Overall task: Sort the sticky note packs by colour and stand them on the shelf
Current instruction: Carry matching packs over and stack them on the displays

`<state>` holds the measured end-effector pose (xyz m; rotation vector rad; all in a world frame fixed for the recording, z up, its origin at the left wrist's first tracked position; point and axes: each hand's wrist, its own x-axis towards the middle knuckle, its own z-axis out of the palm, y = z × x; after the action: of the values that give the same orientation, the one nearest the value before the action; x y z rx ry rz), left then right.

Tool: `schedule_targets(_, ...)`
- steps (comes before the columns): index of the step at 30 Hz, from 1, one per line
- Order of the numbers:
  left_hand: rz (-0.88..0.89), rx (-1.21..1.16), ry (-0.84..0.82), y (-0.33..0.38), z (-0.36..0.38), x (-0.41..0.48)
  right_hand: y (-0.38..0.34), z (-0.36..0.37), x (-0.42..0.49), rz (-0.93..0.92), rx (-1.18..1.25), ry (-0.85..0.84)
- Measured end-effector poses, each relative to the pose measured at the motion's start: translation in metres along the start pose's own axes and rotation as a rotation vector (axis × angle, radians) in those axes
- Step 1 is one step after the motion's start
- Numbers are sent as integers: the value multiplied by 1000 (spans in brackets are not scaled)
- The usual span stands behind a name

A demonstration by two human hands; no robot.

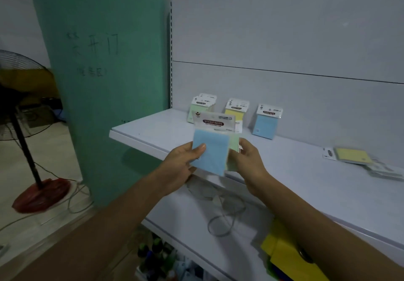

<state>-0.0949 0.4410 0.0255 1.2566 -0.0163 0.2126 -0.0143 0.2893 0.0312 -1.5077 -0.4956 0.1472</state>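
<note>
Blue sticky-note pack in clear wrapper, pinched by left hand above white shelf edge; pale green pack behind, gripped by right hand.

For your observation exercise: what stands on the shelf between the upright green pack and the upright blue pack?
In the head view, a yellow pack stands upright between the green pack and the blue pack, along the back of the shelf.
</note>
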Motion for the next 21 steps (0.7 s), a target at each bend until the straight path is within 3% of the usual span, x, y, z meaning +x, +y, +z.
schedule_targets(5, -48, -109, -93, -2, -13, 7, 0, 23, 1, -42, 34, -112)
schedule_targets(9, -89, -176, -115, -2, -20, 19, 1, 30, 15, -114, -5, -94)
schedule_targets(13, -64, -191, -27, -2, -19, 42, 4, 28, 37, -119, -98, 71)
schedule_targets(16, -27, -181, 74, -2, -18, 64, 4, 18, 52, -97, -33, 183)
schedule_targets(21, -12, -74, 133, 2, -9, 103, 2, 5, 77, -245, -180, 107)
